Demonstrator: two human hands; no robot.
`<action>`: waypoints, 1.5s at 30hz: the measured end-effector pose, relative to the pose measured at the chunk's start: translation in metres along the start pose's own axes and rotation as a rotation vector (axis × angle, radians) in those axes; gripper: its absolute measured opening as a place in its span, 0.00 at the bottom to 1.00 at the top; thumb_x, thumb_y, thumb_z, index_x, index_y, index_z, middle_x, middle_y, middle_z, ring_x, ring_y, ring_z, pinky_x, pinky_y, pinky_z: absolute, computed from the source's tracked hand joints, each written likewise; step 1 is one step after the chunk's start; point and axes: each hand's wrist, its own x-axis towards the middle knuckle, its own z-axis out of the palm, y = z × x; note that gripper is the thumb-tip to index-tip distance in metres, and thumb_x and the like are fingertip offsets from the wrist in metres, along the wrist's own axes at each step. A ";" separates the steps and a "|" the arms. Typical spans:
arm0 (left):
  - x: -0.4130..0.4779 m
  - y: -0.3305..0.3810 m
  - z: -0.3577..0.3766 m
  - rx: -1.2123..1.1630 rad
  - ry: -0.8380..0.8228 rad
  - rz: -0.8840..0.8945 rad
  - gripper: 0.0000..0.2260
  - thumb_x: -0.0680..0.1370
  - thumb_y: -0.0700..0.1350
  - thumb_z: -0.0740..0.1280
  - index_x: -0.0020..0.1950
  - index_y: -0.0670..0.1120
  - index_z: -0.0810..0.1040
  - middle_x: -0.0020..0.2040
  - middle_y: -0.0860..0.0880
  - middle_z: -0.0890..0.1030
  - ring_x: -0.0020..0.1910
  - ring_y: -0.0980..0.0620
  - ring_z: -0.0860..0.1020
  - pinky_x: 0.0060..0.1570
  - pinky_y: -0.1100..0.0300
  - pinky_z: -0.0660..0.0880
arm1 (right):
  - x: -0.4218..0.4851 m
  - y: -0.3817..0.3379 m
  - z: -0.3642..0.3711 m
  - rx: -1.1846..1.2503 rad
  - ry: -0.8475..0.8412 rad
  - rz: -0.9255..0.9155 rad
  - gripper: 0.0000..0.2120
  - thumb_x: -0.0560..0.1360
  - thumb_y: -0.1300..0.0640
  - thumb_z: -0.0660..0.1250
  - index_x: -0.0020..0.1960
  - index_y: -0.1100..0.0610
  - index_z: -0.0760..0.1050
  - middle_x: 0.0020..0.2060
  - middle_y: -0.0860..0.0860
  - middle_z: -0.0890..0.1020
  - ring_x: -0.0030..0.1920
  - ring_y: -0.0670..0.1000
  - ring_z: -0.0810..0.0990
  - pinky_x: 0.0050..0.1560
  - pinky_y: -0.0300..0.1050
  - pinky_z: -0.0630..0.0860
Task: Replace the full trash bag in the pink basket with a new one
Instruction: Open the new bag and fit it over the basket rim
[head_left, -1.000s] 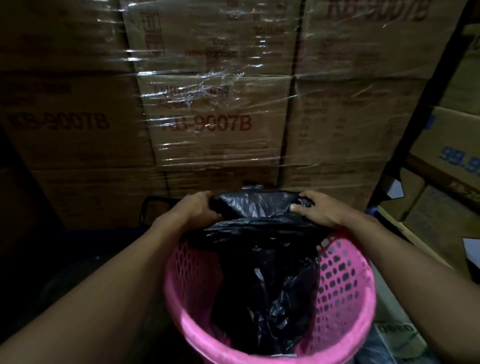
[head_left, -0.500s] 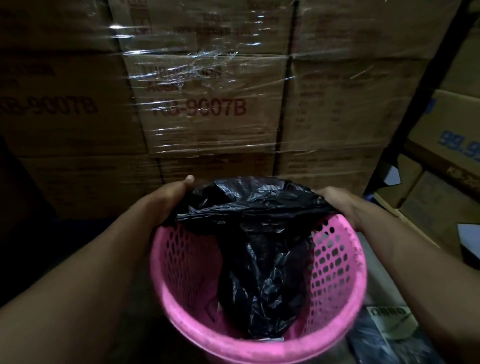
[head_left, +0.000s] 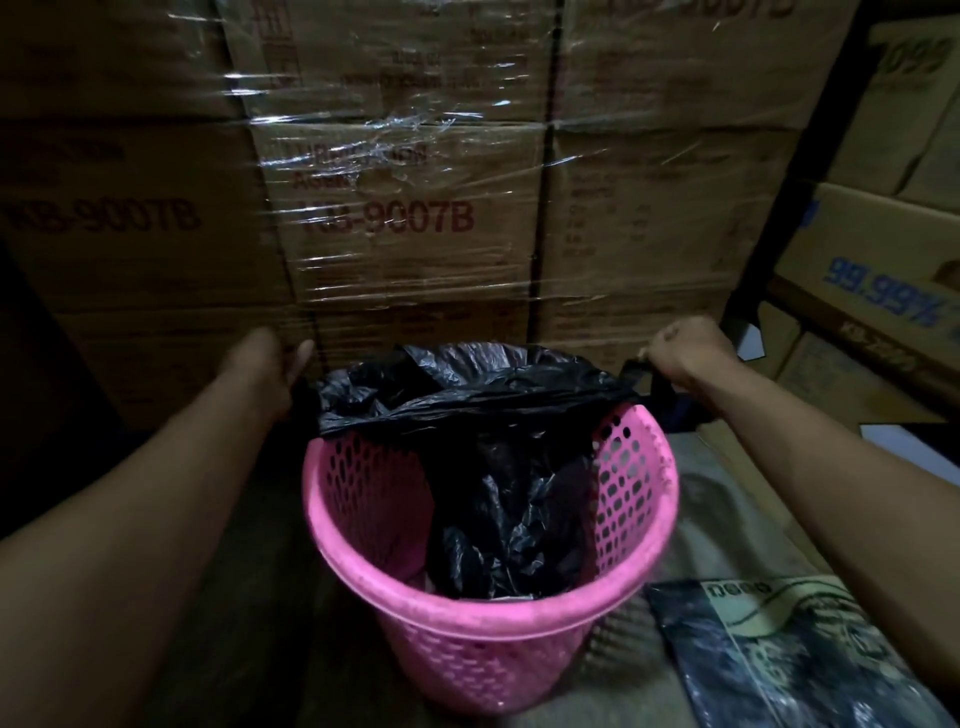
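A pink perforated basket (head_left: 493, 639) stands on the floor in front of me. A black trash bag (head_left: 498, 499) hangs inside it, its mouth stretched across the far rim. My left hand (head_left: 270, 374) grips the bag's left edge beyond the basket's left side. My right hand (head_left: 685, 353) is closed on the bag's right handle loop, pulled out past the right rim. The bag's lower part sags crumpled down the middle of the basket.
Shrink-wrapped cardboard boxes (head_left: 395, 218) form a wall right behind the basket. More boxes (head_left: 878, 291) sit on a dark shelf at the right. A black packet with a printed label (head_left: 779, 649) lies on the floor to the basket's right.
Both hands have moved apart, from close together over the far rim to outside the basket's sides, spreading the bag's mouth wide. The view has shifted slightly.
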 end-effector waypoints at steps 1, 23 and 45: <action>-0.004 0.000 0.008 -0.022 0.013 0.041 0.13 0.78 0.36 0.61 0.61 0.41 0.77 0.52 0.46 0.81 0.40 0.57 0.83 0.29 0.69 0.79 | -0.005 -0.009 -0.001 0.006 0.012 -0.073 0.04 0.71 0.58 0.72 0.40 0.56 0.78 0.44 0.53 0.80 0.45 0.53 0.77 0.45 0.40 0.70; -0.185 -0.051 -0.001 1.821 -0.967 0.957 0.17 0.73 0.66 0.64 0.48 0.55 0.67 0.41 0.55 0.75 0.40 0.52 0.76 0.35 0.60 0.70 | -0.121 -0.021 -0.008 -0.644 -0.377 -0.985 0.06 0.70 0.54 0.56 0.41 0.54 0.70 0.35 0.52 0.79 0.37 0.56 0.78 0.41 0.55 0.78; -0.178 -0.064 -0.036 1.752 -0.938 1.634 0.10 0.78 0.55 0.62 0.52 0.50 0.72 0.42 0.52 0.79 0.36 0.52 0.79 0.32 0.55 0.78 | -0.154 0.013 -0.020 -0.725 -0.327 -1.199 0.10 0.69 0.55 0.68 0.44 0.50 0.67 0.37 0.47 0.76 0.38 0.54 0.77 0.36 0.50 0.74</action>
